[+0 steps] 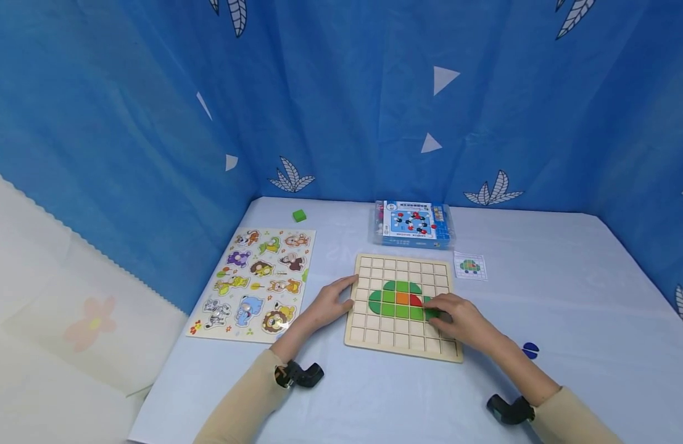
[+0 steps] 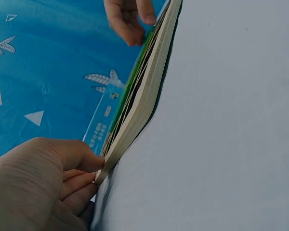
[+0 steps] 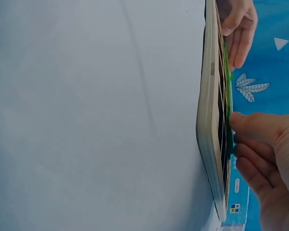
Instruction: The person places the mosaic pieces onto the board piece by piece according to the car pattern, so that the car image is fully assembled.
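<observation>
A square wooden grid board [image 1: 369, 336] lies on the table with flat coloured tiles set in it. Green tiles [image 1: 402, 310], an orange tile [image 1: 402, 298] and a red tile [image 1: 415, 300] form a rounded patch. My left hand [image 1: 328, 303] touches the board's left edge, thumb and index finger apart; the left wrist view shows its thumb [image 2: 89, 160] at the rim. My right hand [image 1: 463, 320] reaches over the right side and pinches a dark green tile [image 3: 232, 137] between thumb and fingers. The fingers partly hide that tile.
A pattern card [image 1: 471, 266] lies right of the board. Behind stands a boxed molecule-model set [image 1: 413, 223]. An animal peg puzzle [image 1: 252, 285] lies to the left, a green block [image 1: 299, 216] beyond it. Two dark blue pieces [image 1: 530, 350] lie near my right forearm. A blue curtain [image 1: 341, 111] closes the back.
</observation>
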Action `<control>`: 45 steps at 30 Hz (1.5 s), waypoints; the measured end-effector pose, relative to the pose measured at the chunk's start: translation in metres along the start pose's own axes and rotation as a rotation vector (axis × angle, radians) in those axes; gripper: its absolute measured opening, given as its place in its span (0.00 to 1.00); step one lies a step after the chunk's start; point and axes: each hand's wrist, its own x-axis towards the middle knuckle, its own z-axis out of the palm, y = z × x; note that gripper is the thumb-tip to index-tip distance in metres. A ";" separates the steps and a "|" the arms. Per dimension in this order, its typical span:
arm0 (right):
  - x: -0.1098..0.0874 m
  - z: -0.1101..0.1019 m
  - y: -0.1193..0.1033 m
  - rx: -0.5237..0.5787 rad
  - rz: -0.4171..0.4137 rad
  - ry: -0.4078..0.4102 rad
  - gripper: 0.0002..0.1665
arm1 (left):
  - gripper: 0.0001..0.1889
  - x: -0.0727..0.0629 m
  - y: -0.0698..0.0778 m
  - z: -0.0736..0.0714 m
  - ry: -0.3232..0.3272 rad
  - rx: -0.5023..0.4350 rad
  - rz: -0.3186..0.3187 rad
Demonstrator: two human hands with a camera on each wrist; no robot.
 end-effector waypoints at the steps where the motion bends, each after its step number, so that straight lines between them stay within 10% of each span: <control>1: 0.000 0.000 0.000 0.006 -0.005 0.012 0.20 | 0.31 0.000 0.000 0.000 0.000 0.001 0.001; 16: -0.014 -0.019 0.002 0.046 0.086 0.082 0.19 | 0.31 -0.001 -0.003 0.006 -0.010 -0.007 -0.015; 24: -0.068 -0.054 0.059 -0.112 0.174 0.255 0.19 | 0.31 -0.001 0.001 0.000 0.000 0.003 0.000; 37: -0.095 -0.054 0.033 -0.123 0.305 0.083 0.18 | 0.31 -0.001 -0.003 -0.002 0.006 -0.017 -0.020; 45: -0.095 -0.046 0.037 -0.153 0.338 0.117 0.16 | 0.31 0.001 -0.004 0.001 0.001 -0.007 0.002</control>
